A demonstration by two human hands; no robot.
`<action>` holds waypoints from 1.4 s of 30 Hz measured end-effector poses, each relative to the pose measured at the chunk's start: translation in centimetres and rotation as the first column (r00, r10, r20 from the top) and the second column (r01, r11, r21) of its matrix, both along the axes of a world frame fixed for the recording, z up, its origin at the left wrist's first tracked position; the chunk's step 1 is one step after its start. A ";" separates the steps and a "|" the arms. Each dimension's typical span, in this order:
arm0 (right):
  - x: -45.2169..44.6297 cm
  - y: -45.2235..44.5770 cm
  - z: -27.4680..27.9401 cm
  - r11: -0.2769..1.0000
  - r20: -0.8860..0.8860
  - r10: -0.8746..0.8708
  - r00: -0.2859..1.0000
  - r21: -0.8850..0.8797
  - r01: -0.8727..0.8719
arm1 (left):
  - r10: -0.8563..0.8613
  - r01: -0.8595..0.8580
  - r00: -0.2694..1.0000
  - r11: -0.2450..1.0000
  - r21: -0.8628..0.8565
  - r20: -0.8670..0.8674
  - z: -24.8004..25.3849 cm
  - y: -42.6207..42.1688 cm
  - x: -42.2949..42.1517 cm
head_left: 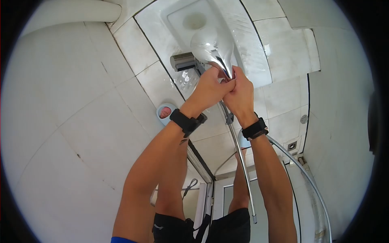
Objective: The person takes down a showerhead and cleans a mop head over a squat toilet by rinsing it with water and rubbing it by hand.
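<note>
A shiny chrome shower head is in front of me, its broad rounded end pointing away. My left hand is closed at its narrow neck, fingers bent and thumb pressed in. Right against it, my right hand also closes on the neck, and the two hands touch. A metal rail with a slider bracket runs from under my hands down toward my legs. Just left of the shower head is a grey and chrome block-shaped piece, partly hidden. My fingers cover the joint between head and rail.
Below lies a wet white squat toilet set in the tiled floor. A grey hose curves down on the right. A floor drain sits near the right wall. My slippered foot stands left, beside the wall; a pipe crosses upper left.
</note>
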State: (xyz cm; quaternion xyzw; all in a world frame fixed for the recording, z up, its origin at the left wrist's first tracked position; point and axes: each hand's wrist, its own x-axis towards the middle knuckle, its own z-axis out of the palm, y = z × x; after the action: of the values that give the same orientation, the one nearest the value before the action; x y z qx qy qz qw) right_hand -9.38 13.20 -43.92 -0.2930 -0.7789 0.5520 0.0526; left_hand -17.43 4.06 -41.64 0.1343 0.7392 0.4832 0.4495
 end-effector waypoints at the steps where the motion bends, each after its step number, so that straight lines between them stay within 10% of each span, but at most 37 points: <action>1: 0.2 0.1 -0.3 1.000 0.007 -0.001 1.000 -0.002 0.001 | -0.001 0.001 1.000 1.000 -0.002 0.007 0.1 -0.3 -0.1; 4: 0.7 0.4 -1.6 0.981 0.102 -0.172 0.980 -0.072 0.180 | -0.110 0.118 0.990 0.989 0.087 -0.093 -0.1 -2.3 -0.5; 10: 1.7 1.8 -4.2 0.967 0.085 -0.249 0.965 -0.040 0.253 | -0.001 -0.065 0.969 0.964 -0.259 -0.246 -3.6 -9.7 -7.2; 15: 1.3 2.6 -4.7 0.975 0.105 -0.218 0.970 -0.018 0.221 | -0.424 0.080 0.676 0.855 -0.512 -0.602 -7.0 -9.3 -13.9; 25: 0.6 5.0 -6.6 0.968 0.026 -0.249 0.968 0.015 0.249 | -0.802 0.437 0.555 0.506 -0.744 -0.220 -13.7 -3.9 -17.1; 29: 0.8 5.2 -6.9 0.968 0.042 -0.253 0.967 0.017 0.252 | -0.836 0.509 0.488 0.505 -0.697 -0.249 -15.7 -4.1 -17.8; 35: 1.1 4.7 -7.5 0.960 0.085 -0.277 0.957 -0.030 0.280 | -0.526 0.145 0.704 0.764 -0.629 -0.477 -15.9 -4.7 -17.8; 42: 1.5 4.4 -7.3 0.959 0.135 -0.266 0.954 -0.061 0.276 | -0.693 0.402 0.710 0.546 -0.735 -0.127 -16.4 -2.8 -16.4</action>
State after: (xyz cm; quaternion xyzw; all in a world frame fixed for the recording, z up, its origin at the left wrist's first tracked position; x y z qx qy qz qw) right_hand -7.84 17.62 -51.26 -0.4332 -0.7104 0.5506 0.0670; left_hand -33.83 1.24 -58.02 0.2928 0.8519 -0.0196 0.4337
